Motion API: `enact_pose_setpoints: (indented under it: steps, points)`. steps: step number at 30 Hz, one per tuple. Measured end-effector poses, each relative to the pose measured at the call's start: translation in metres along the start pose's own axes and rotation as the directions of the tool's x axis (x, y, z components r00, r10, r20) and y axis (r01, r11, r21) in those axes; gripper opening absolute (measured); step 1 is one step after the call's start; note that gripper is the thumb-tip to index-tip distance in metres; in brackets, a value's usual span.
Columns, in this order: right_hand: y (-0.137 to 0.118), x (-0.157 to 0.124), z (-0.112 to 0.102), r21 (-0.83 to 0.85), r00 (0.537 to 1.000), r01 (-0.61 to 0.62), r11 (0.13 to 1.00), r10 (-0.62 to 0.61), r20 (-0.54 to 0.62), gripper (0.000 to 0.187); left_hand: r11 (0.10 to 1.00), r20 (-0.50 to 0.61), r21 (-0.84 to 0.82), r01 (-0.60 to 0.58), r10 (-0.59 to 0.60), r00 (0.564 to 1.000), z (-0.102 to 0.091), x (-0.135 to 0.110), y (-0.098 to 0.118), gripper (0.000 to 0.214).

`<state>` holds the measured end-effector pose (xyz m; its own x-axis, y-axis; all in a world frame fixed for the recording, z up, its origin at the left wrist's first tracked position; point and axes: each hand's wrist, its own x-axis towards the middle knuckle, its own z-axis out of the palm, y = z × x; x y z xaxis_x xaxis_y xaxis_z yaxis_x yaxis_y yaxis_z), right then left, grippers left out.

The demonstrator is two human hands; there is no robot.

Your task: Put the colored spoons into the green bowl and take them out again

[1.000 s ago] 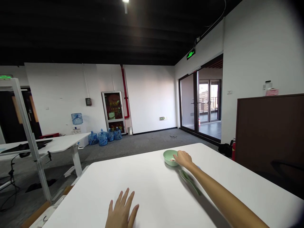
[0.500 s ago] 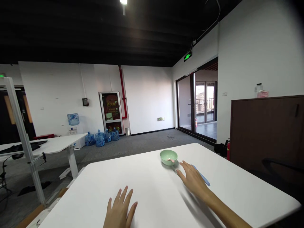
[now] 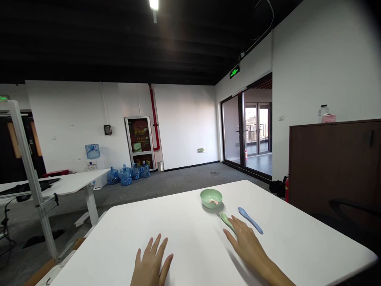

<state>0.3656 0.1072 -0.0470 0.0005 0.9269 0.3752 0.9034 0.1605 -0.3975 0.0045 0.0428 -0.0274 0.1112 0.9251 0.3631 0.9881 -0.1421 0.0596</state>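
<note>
A pale green bowl stands on the far part of the white table, with a small pink object inside it. In front of the bowl lie a green spoon and a blue spoon. My right hand rests flat on the table with fingers stretched out, its fingertips over the handle end of the green spoon. My left hand lies flat near the front edge, fingers spread, holding nothing.
A brown cabinet stands to the right with a bottle on top. A second white desk and a metal frame are at the left. Blue water jugs line the far wall. Glass doors are at the back right.
My right hand has drawn back from the bowl toward me, uncovering the green and blue spoons. The left hand has stayed in place.
</note>
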Motion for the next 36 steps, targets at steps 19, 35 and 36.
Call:
enact_pose_setpoints:
  steps: [19, 35, 36]
  points:
    - [-0.029, 0.095, -0.028, -0.154, 1.000, 0.029, 0.988, -0.027, 0.013, 0.047, 1.000, 0.006, -0.020, 0.018, -0.018, 1.000, 0.003, 0.002, -0.006, 0.052]
    - [-0.030, 0.194, 0.018, -0.212, 0.946, -0.199, 0.957, 0.244, 0.214, 0.040, 1.000, 0.019, 0.012, 0.020, -0.020, 1.000, 0.011, 0.002, -0.012, 0.051]
    - [-0.029, 0.196, 0.021, -0.209, 0.940, -0.215, 0.954, 0.260, 0.220, 0.041, 1.000, 0.029, 0.016, 0.022, -0.022, 0.999, 0.010, 0.002, -0.012, 0.052]
